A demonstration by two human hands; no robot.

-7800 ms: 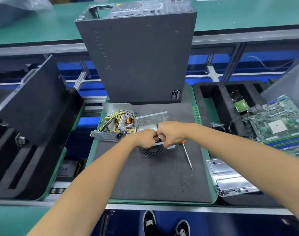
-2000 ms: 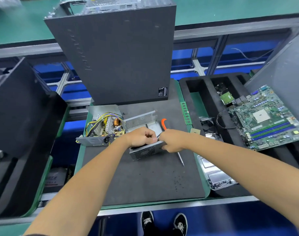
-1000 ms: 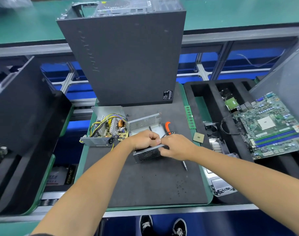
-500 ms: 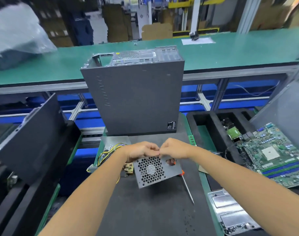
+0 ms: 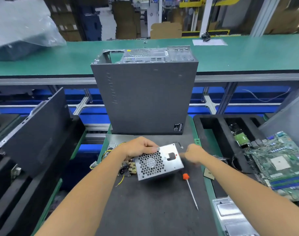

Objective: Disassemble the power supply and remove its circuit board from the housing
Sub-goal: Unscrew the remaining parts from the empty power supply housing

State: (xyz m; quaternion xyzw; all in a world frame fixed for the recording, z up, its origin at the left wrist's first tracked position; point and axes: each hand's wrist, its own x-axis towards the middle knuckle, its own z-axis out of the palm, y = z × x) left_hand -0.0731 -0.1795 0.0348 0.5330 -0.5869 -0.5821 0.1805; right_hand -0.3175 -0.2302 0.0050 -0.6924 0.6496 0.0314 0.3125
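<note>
- The left hand point(image 5: 138, 148) gripped the power supply cover point(image 5: 159, 161) along its upper left edge, fingers curled over the top; the cover was tipped up off the black mat point(image 5: 154, 201), fan grille facing the camera.
- The right hand point(image 5: 193, 155) sat just beside the cover's right edge; it was blurred, so I honestly couldn't tell if it was pinching anything or hanging loose.
- The circuit board point(image 5: 129, 166) with its yellow wires poked out behind and left of the cover, in the open bottom half of the housing point(image 5: 114, 141), low on the mat and partly hidden by the left wrist.
- An orange-handled screwdriver point(image 5: 190, 189) lay on the mat just right of the cover, tip pointing toward the person.
- A big grey PC case point(image 5: 145, 97) stood upright at the far end of the mat.
- Off to the right, a green motherboard point(image 5: 279, 165) rested on a black foam tray point(image 5: 213, 130); a shiny metal part point(image 5: 230, 217) lay near the bottom right.
- A green tabletop point(image 5: 247, 53) ran across the back.
</note>
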